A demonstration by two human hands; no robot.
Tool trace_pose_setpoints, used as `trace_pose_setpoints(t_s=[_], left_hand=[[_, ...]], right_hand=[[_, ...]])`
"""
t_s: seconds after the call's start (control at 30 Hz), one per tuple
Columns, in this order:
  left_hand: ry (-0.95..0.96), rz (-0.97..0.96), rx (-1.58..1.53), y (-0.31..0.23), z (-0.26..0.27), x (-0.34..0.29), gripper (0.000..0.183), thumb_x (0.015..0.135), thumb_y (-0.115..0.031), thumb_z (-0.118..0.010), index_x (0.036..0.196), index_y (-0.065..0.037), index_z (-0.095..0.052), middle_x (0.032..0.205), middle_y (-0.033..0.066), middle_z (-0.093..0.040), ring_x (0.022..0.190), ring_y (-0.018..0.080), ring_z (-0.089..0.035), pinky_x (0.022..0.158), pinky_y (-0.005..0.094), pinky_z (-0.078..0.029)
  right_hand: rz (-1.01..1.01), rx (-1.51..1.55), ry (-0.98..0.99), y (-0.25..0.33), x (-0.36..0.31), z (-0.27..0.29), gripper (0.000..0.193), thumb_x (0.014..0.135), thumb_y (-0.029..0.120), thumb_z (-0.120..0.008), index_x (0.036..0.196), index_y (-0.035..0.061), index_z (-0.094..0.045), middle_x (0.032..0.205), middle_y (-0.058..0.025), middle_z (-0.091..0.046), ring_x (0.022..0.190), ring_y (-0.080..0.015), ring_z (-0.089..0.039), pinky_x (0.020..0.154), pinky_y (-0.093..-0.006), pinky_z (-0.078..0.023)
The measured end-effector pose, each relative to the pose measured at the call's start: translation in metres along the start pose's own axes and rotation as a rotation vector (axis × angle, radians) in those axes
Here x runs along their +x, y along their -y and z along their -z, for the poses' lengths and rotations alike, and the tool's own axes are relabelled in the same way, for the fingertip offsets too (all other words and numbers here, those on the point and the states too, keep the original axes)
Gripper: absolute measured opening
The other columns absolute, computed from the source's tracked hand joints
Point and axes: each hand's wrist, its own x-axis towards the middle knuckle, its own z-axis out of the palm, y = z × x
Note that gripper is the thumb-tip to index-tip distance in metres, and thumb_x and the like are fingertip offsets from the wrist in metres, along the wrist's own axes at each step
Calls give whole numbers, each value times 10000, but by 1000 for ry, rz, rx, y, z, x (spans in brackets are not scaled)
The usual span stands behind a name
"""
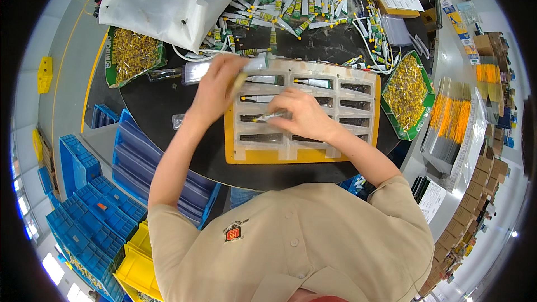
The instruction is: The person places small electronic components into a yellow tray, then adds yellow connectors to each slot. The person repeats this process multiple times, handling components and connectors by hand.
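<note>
A yellow board (235, 155) carries a whitish frame with rows of wedge-shaped pockets. Small white-and-green tubes with yellow caps lie in some pockets, among them one tube (313, 83) in the top row; others show dark bottoms. My right hand (302, 113), closed, pinches a small tube (273, 116) over a left-column pocket, its yellow tip pointing left. At the frame's upper left corner, my left hand (215, 86) is blurred by motion. Its fingers close round another whitish tube (257, 62), with a smear of yellow beneath them.
A large heap of tubes (302, 0) covers the far table. Green boxes of small yellow-brown pieces stand left (134, 56) and right (407, 95). White sheeting (162, 14) hangs at far left. Blue crates (92, 207) stand lower left; orange-marked clear strips (450, 117) lie right.
</note>
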Motion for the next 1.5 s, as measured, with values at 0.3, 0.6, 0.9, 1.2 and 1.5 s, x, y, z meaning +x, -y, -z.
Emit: trace_pose_setpoints(t_s=[0.3, 0.6, 0.9, 1.2, 1.5], left_hand=[[469, -115, 37, -60, 2, -84, 423, 783, -43, -707, 1198, -126, -695, 1109, 92, -617, 1010, 297, -605, 878, 403, -505], [297, 74, 485, -38, -19, -42, 532, 886, -318, -670, 1389, -175, -569, 1578, 136, -338, 1424, 391, -307, 1171, 583, -209], [163, 6, 410, 15, -54, 40, 460, 836, -23, -611, 1276, -153, -636, 1388, 106, -521, 1269, 352, -466, 1061, 489, -380], [399, 35, 599, 92, -98, 117, 348, 868, -61, -625, 1190, -188, -653, 1082, 98, -561, 1073, 323, -604, 902, 443, -491], [44, 175, 106, 33, -77, 82, 240, 881, -3, -641, 1115, -47, -668, 979, 141, -690, 851, 306, -659, 763, 408, -519]], right_hand=[[-120, -544, -474, -120, 122, 19, 184, 822, 124, -688, 991, 51, -689, 871, -126, -670, 822, -325, -659, 747, -423, -535], [-150, 251, -328, -75, -12, 61, 170, 837, 123, -737, 993, 69, -698, 959, -77, -690, 785, -157, -641, 724, -310, -514], [131, -322, -191, -107, 4, 58, 165, 790, 26, -695, 937, 96, -725, 959, -66, -652, 983, -276, -584, 838, -383, -503], [27, -226, -335, -123, 64, 81, 201, 851, 34, -654, 1050, 55, -639, 1064, -99, -630, 903, -285, -660, 719, -347, -567], [-87, 11, -139, -51, -91, 55, 70, 826, 50, -707, 895, 61, -696, 907, -72, -688, 894, -252, -643, 821, -372, -515]])
